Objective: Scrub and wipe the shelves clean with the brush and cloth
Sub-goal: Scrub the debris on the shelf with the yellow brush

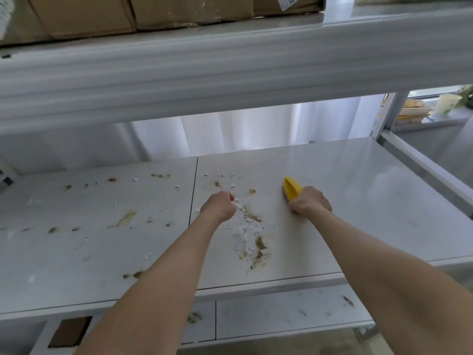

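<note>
A white shelf (345, 201) lies in front of me, strewn with brown crumbs and white paper scraps (249, 234). My right hand (311, 202) grips a yellow brush (291, 188), held down on the shelf just right of the debris. My left hand (220, 204) is curled into a fist at the left edge of the debris pile; whether it holds anything is hidden. More brown stains (125, 217) spread over the left panel. No cloth is in view.
The upper shelf beam (230, 73) hangs low overhead, with cardboard boxes (128, 14) on it. A lower shelf (281, 316) carries some dirt. At the far right, a neighbouring shelf holds a paper cup (448, 103) and yellow packets (414, 111). An upright post (389, 116) stands there.
</note>
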The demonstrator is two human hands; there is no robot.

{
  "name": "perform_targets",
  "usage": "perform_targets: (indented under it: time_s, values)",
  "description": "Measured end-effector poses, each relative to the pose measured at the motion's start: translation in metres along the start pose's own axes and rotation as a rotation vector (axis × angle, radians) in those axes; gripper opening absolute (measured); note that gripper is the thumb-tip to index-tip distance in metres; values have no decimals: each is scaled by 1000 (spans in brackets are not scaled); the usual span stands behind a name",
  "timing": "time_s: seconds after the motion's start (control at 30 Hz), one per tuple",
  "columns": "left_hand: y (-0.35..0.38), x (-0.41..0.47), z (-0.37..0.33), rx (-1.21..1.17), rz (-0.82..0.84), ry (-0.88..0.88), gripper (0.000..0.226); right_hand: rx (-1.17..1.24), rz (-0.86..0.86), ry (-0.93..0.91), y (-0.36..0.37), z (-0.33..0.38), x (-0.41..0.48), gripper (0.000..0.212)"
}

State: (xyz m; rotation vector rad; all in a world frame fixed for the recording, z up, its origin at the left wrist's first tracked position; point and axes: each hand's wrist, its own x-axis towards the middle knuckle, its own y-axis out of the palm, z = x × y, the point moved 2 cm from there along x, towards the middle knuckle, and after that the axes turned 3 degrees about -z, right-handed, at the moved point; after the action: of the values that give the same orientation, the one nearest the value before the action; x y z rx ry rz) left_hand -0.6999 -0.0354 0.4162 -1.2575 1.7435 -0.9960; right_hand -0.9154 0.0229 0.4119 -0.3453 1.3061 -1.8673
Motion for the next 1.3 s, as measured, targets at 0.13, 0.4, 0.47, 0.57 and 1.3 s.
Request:
perform_targets:
  time_s: [0.13,0.4,0.47,0.57,1.3]
  values:
    - [6,-6,3,18,19,-15,36,-48,78,-98,30,27,-25,28]
    - [6,-15,-13,16,17,21,36,45,117,-195,47,52,-50,21]
    - [4,-18,-9,18,13,9,35,39,58,-158,27,35,-39,25]
    - [3,-21,-4,16,6,-3,36,-4,-49,-37,-1,1,-22,32]
    - [12,-34,-22,47,56,34,39,-32,-74,47,-14,-47,-39,28]
